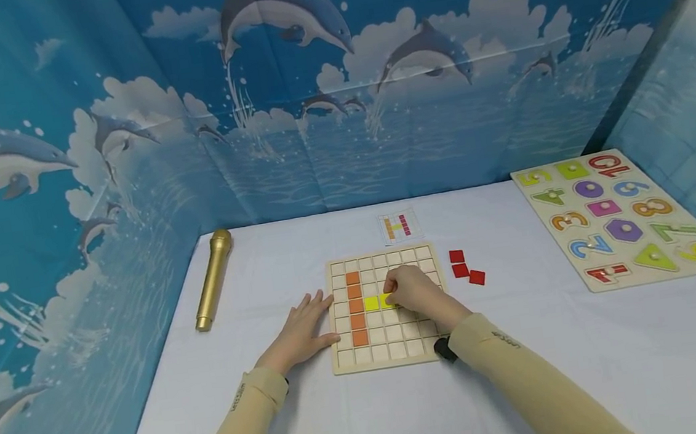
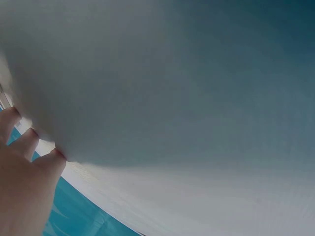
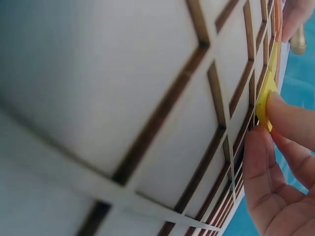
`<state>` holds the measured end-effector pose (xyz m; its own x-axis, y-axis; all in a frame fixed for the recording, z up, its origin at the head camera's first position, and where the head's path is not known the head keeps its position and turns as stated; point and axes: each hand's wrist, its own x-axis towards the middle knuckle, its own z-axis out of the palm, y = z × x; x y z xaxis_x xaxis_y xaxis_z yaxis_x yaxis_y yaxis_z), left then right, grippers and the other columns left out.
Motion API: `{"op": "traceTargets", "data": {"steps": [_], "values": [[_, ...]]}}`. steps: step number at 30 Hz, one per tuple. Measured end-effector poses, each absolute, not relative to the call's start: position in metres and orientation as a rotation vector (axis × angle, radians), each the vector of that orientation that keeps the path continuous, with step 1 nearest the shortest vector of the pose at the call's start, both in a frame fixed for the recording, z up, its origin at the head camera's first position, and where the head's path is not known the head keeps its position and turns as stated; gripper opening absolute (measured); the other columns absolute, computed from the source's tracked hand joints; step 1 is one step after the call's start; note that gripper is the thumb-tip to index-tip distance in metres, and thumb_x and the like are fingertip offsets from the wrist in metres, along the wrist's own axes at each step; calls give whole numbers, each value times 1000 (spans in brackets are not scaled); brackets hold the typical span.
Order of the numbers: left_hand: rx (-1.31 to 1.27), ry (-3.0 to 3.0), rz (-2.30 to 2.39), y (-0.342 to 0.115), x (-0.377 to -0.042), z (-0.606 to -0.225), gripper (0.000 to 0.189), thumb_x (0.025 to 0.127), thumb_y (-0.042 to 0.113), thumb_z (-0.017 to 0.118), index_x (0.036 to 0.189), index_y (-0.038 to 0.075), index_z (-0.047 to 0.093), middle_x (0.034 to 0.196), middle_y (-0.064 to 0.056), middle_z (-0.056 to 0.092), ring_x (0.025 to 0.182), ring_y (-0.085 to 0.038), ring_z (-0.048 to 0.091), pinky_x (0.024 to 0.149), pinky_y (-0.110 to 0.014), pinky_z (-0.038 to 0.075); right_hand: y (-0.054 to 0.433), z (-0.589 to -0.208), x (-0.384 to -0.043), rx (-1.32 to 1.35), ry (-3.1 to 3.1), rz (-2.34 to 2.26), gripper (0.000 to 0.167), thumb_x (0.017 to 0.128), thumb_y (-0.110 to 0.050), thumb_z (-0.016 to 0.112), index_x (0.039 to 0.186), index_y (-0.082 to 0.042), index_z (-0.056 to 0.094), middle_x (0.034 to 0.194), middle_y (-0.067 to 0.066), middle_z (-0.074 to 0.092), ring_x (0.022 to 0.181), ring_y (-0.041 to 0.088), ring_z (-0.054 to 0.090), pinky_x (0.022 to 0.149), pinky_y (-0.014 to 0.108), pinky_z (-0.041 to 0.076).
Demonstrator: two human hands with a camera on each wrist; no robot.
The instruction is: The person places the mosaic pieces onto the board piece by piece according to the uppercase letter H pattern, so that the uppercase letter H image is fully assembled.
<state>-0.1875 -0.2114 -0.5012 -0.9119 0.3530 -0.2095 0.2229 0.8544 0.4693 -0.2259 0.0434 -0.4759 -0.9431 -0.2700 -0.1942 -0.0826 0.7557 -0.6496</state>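
Note:
A wooden grid board (image 1: 381,353) lies on the white table with a column of orange square tiles (image 1: 356,306) on its left side. Right of that column sits one yellow tile (image 1: 371,303). My right hand (image 1: 423,296) is over the board's middle, pinching another yellow tile (image 3: 266,105) between thumb and fingers, low over the cells beside the first. Spread at the board's left edge, my left hand (image 1: 300,332) rests with fingertips and thumb touching the frame. In the left wrist view only part of this hand (image 2: 24,182) shows.
Several loose red tiles (image 1: 460,270) lie right of the board. Behind it is a small pattern card (image 1: 399,225). A gold microphone (image 1: 214,278) lies at the left, and a number-and-shape puzzle board (image 1: 625,216) at the far right. Dolphin-print curtains (image 1: 341,166) enclose the table.

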Motion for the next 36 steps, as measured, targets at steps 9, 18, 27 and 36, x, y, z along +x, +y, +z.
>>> {"op": "traceTargets", "data": {"steps": [9, 18, 27, 36], "values": [[431, 2743, 645, -214, -188, -502, 80, 89, 37, 71, 154, 11, 33, 163, -15, 21, 153, -36, 13, 123, -60, 10, 44, -476, -226, -319, 2677, -987, 9, 85, -7, 75, 85, -5, 66, 84, 6, 60, 76, 17, 52, 66, 27, 46], [444, 2728, 658, -213, -188, -502, 80, 89, 37, 71, 154, 11, 33, 163, -16, 21, 152, -37, 12, 123, -59, 10, 84, -471, -222, -247, 2619, -1146, 15, 91, -16, 70, 101, -6, 68, 92, 6, 67, 79, 17, 60, 69, 27, 51], [451, 2721, 637, -214, -187, -506, 81, 89, 39, 71, 155, 12, 32, 163, -16, 21, 152, -37, 12, 123, -59, 10, 141, -468, -220, -145, 2703, -1155, 22, 93, -18, 66, 111, -3, 67, 99, 11, 69, 87, 19, 62, 72, 30, 51], [448, 2738, 640, -215, -189, -504, 80, 89, 40, 70, 155, 12, 32, 163, -16, 21, 153, -37, 12, 124, -58, 10, 185, -473, -219, 30, 2721, -1097, 29, 93, -21, 69, 114, -2, 64, 100, 13, 67, 82, 20, 60, 71, 28, 52]]}}
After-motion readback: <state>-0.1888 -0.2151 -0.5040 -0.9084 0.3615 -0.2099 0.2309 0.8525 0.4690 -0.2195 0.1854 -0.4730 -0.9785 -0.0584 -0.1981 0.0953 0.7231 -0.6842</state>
